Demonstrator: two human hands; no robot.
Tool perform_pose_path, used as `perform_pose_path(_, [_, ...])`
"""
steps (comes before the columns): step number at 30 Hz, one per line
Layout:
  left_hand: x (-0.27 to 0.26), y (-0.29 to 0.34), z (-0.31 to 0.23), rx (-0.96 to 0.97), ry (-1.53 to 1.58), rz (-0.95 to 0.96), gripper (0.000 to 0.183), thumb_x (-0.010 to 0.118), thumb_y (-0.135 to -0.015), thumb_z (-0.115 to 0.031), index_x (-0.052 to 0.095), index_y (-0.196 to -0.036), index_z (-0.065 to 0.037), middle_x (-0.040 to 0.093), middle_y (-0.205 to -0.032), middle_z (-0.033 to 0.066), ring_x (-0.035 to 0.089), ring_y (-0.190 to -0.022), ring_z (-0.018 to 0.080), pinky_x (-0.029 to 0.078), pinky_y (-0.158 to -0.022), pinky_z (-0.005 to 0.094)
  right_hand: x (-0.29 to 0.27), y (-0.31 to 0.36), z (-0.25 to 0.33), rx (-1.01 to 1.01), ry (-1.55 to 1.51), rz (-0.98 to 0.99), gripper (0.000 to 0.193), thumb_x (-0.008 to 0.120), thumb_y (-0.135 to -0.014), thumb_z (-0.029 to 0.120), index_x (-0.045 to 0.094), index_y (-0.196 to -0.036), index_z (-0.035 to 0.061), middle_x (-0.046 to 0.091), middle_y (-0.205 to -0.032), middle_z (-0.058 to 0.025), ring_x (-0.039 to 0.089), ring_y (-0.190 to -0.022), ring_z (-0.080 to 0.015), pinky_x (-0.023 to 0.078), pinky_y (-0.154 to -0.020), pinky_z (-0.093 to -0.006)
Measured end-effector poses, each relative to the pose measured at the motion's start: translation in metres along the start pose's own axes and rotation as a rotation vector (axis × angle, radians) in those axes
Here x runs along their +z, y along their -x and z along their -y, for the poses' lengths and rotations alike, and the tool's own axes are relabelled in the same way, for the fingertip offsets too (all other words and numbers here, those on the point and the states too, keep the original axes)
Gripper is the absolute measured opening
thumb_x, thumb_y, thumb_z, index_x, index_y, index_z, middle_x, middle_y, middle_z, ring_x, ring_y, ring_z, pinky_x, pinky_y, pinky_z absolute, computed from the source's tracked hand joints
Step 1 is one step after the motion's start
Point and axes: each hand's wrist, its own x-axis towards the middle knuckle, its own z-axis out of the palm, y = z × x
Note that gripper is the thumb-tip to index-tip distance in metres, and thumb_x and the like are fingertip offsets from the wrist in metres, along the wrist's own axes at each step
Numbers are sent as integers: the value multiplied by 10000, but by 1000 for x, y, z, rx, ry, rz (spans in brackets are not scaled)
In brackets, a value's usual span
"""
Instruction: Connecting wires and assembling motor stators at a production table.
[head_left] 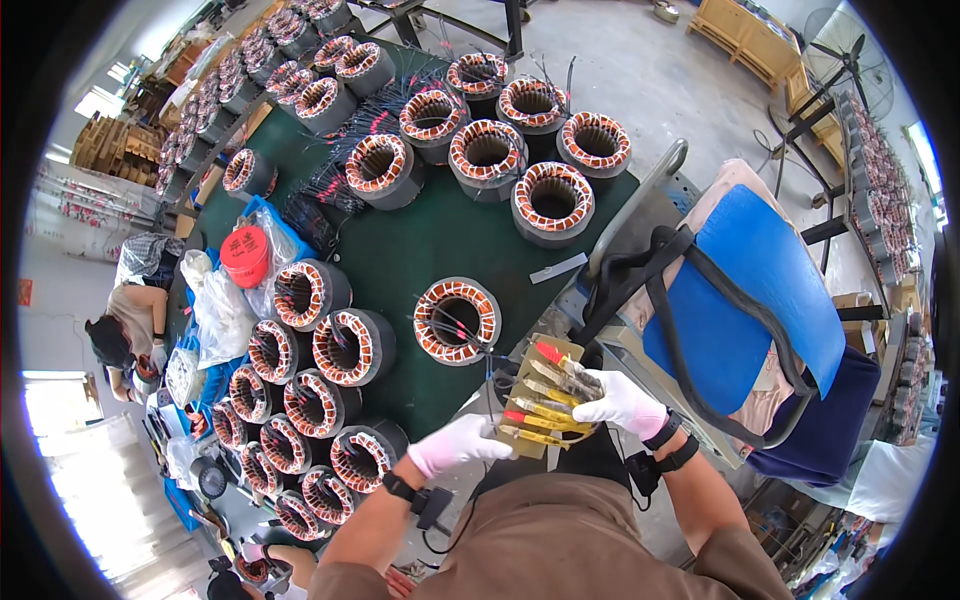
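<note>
A tan board [535, 383] carrying a row of red and yellow clips [548, 411] lies in front of my body, just off the table's near edge. My left hand [460, 447], in a white and pink glove, has its fingers closed at the board's lower left corner. My right hand [622, 403], gloved alike, is closed on the clips from the right; its fingertips are partly hidden. Just beyond the board, a motor stator [424, 325] with orange-and-white laced windings stands on the green table [395, 272]. Dark leads run from it toward the board.
Several more stators [553, 203] stand at the far side and along the left [352, 346]. A red round tub [245, 257] sits among plastic bags. At right, a cart holds a blue sheet [765, 285] and black straps. Co-workers [135, 310] work at the left.
</note>
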Motion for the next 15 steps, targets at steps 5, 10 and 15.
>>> perform_pose_path(5, [-57,2,-44,285,457,-587,331,601,-1019,-80,590,-1343,-14,618,-907,-10,556,-704,44,445,-606,176,-11,6,-11,-67,-74,-26,707,871,-848,134,555,-1457,-35,661,-1335,-48,592,-1222,-131,441,-1103,-305])
perform_pose_path(10, [-59,-38,-70,437,60,-918,175,710,-988,-120,705,-1114,2,672,-910,-11,559,-708,39,451,-609,224,-10,0,-19,-54,-53,-34,638,848,-883,167,569,-1419,-37,662,-1312,-54,598,-1199,-127,452,-1086,-311])
perform_pose_path(15, [-6,-19,-57,799,-1109,-784,261,696,-836,-32,705,-1096,-41,664,-850,102,658,-761,265,520,-669,372,-15,8,-21,-109,-20,-159,494,745,-976,216,584,-1374,-28,657,-1282,-51,597,-1173,-127,462,-1063,-314])
